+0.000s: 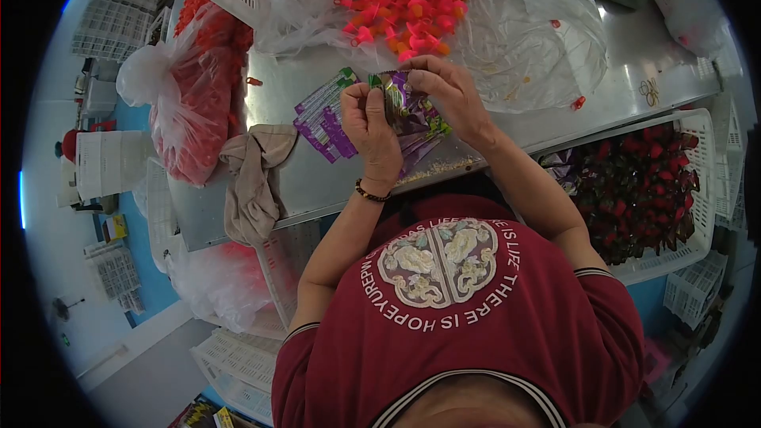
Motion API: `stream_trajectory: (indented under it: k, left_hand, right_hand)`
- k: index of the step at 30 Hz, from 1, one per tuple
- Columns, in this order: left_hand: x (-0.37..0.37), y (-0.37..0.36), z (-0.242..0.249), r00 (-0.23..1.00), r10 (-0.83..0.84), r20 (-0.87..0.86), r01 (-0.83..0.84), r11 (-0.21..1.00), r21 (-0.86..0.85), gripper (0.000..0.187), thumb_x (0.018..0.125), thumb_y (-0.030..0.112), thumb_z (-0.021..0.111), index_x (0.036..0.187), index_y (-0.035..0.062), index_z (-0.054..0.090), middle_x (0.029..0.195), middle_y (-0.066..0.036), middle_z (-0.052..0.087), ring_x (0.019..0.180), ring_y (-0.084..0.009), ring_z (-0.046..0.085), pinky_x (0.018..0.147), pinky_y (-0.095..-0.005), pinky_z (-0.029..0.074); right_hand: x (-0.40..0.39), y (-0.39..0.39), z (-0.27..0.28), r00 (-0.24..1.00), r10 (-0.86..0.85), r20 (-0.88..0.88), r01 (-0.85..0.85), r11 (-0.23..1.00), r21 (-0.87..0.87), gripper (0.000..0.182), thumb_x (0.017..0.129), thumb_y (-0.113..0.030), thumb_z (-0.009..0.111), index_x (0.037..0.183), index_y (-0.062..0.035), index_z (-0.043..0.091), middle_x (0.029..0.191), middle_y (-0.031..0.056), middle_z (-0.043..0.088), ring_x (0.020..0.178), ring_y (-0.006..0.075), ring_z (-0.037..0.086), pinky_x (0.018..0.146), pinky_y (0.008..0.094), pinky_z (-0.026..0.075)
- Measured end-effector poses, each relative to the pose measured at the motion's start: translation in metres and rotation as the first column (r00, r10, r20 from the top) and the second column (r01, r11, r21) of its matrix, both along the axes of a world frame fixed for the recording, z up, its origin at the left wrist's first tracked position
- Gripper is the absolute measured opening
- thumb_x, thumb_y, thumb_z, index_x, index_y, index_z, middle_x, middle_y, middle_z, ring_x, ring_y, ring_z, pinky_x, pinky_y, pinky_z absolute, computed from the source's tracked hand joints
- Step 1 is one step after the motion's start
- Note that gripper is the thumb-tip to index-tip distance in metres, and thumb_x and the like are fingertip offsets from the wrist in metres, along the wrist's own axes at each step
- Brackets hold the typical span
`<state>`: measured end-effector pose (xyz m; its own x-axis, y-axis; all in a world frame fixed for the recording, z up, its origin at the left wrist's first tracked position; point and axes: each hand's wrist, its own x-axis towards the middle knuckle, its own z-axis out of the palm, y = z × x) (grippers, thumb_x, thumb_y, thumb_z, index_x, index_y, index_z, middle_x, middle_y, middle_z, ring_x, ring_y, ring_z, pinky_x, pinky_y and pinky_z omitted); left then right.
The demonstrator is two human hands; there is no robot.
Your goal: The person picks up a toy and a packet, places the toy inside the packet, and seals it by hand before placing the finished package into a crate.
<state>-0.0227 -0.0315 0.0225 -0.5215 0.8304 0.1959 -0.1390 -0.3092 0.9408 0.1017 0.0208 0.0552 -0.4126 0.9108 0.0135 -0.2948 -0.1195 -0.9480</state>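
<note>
Near the centre of the frame, both hands meet over a steel table (602, 83) and pinch the top edge of a small purple foil packet (406, 107). The left hand (372, 131) has its fingers curled tight on the packet's left corner, a beaded bracelet (371, 193) at its wrist; the right hand (452, 95) grips the right corner from above, fingers bent close together. Just beside the left hand, toward the left, a loose stack of flat purple packets (323, 123) lies on the table. Above the hands, at the upper middle of the frame, a heap of pink and orange plastic pieces (408, 12) rests on a clear plastic sheet (531, 40). At the right, a white crate (701, 190) holds filled dark packets. A beige cloth (254, 178) hangs over the table edge at the left, next to a bag of red pieces (194, 103).
</note>
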Motion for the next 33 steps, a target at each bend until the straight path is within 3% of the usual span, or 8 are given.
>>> stream_trajectory:
  k: [13, 15, 17, 18, 19, 22, 25, 33]
  left_hand:
    - [-0.015, -0.001, 0.0, 0.983, -0.04, 0.177, 0.043, 0.999, -0.017, 0.013, 0.098, 0.015, 0.049, 0.1, 0.0027, 0.053, 0.101, -0.007, 0.061, 0.089, -0.0114, 0.056, 0.08, -0.0249, 0.044]
    - [-0.023, -0.005, -0.006, 0.986, -0.056, 0.159, 0.066, 0.996, -0.06, 0.013, 0.098, 0.014, 0.046, 0.102, 0.0024, 0.053, 0.105, -0.01, 0.062, 0.092, -0.0147, 0.059, 0.08, -0.027, 0.045]
    - [-0.023, -0.007, -0.006, 0.989, -0.078, 0.127, 0.086, 0.994, -0.061, 0.013, 0.098, 0.012, 0.046, 0.102, 0.0021, 0.053, 0.103, -0.009, 0.062, 0.09, -0.0145, 0.059, 0.08, -0.0271, 0.046]
    - [-0.021, -0.009, -0.006, 0.99, -0.11, 0.093, 0.116, 0.991, -0.064, 0.013, 0.097, 0.011, 0.046, 0.102, 0.0018, 0.054, 0.101, -0.009, 0.062, 0.088, -0.0142, 0.059, 0.079, -0.0273, 0.046]
    - [-0.021, -0.005, -0.008, 0.987, -0.127, 0.102, 0.133, 0.99, -0.055, 0.013, 0.097, 0.011, 0.046, 0.102, 0.0018, 0.054, 0.101, -0.009, 0.062, 0.088, -0.0142, 0.059, 0.079, -0.0273, 0.046]
    - [-0.026, -0.013, -0.016, 0.994, -0.106, 0.041, 0.11, 0.985, -0.133, 0.012, 0.097, 0.008, 0.046, 0.099, 0.0004, 0.056, 0.095, -0.007, 0.063, 0.084, -0.0134, 0.06, 0.078, -0.0271, 0.048]
    - [-0.022, -0.011, -0.014, 0.984, -0.178, -0.006, 0.175, 0.975, -0.14, 0.011, 0.096, 0.006, 0.048, 0.099, 0.0007, 0.056, 0.094, -0.007, 0.063, 0.084, -0.0131, 0.06, 0.079, -0.0269, 0.048]
    - [-0.023, -0.006, -0.035, 0.964, -0.267, -0.015, 0.257, 0.941, -0.22, 0.01, 0.095, 0.005, 0.048, 0.102, 0.0017, 0.054, 0.099, -0.009, 0.062, 0.087, -0.0169, 0.061, 0.082, -0.0292, 0.049]
  right_hand:
    - [0.035, 0.001, 0.067, 0.95, -0.174, 0.258, 0.051, 0.905, 0.421, 0.009, 0.083, -0.007, 0.068, 0.081, 0.0019, 0.066, 0.075, 0.0012, 0.058, 0.068, 0.0076, 0.052, 0.063, 0.0225, 0.042]
    - [0.057, -0.005, 0.101, 0.918, 0.346, -0.193, -0.201, 0.828, 0.524, 0.012, 0.076, -0.01, 0.073, 0.082, -0.0007, 0.068, 0.073, 0.003, 0.059, 0.068, 0.0119, 0.056, 0.062, 0.0261, 0.044]
    - [0.052, 0.041, 0.044, 0.837, -0.302, 0.457, -0.113, 0.72, 0.684, 0.006, 0.08, -0.003, 0.066, 0.082, 0.0026, 0.065, 0.076, 0.0022, 0.059, 0.068, 0.0121, 0.056, 0.061, 0.0253, 0.043]
    - [0.06, 0.05, 0.022, 0.443, -0.719, 0.535, -0.345, 0.415, 0.842, 0.006, 0.079, -0.002, 0.065, 0.083, 0.003, 0.064, 0.075, 0.0038, 0.059, 0.07, 0.0107, 0.057, 0.063, 0.0251, 0.044]
    - [0.066, 0.039, 0.046, 0.426, -0.731, 0.533, -0.346, 0.413, 0.842, 0.006, 0.079, -0.002, 0.065, 0.083, 0.003, 0.064, 0.075, 0.0038, 0.059, 0.07, 0.0107, 0.057, 0.063, 0.0251, 0.044]
    - [0.093, 0.017, 0.081, 0.945, -0.237, 0.223, 0.089, 0.847, 0.525, 0.006, 0.084, -0.003, 0.061, 0.084, 0.0018, 0.064, 0.074, 0.0081, 0.06, 0.067, 0.0152, 0.058, 0.063, 0.0266, 0.045]
    - [0.147, 0.059, 0.007, 0.367, -0.775, 0.515, -0.088, 0.522, 0.849, 0.009, 0.085, -0.005, 0.062, 0.09, -0.0018, 0.068, 0.075, -0.0012, 0.061, 0.068, 0.0058, 0.056, 0.061, 0.0231, 0.043]
    - [0.304, -0.068, -0.024, 0.278, -0.756, 0.592, 0.642, 0.605, 0.471, 0.016, 0.084, -0.016, 0.065, 0.089, -0.0006, 0.069, 0.071, -0.0002, 0.062, 0.065, 0.0059, 0.054, 0.056, 0.0231, 0.042]
